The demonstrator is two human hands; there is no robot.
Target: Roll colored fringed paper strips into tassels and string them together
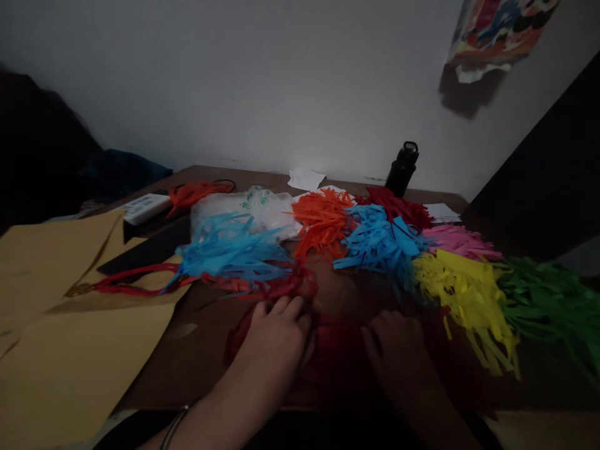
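At the left of the table (187,362), tan paper (79,369) was spread flat, and a red cord (140,286) was laid from it towards a blue fringed bundle (234,250). Just to the near right of that bundle, the left hand (281,328) was set down with its fingers curled over dark red material (335,340); whether any was pinched could not be told. The material, at the near middle of the table and between the hands, was seen only dimly, but it was judged light, limp and easily creased or torn. It would best be taken by a broad fold, with pressure spread, rather than by a loose strip. At its right, the right hand (396,337) was held low with bent fingers, its grip lost in shadow. Farther right, a yellow fringed bundle (469,300) and a green fringed bundle (548,300) were fanned out; the yellow one's uncut-looking far band was judged a firmer hold than its loose ends.
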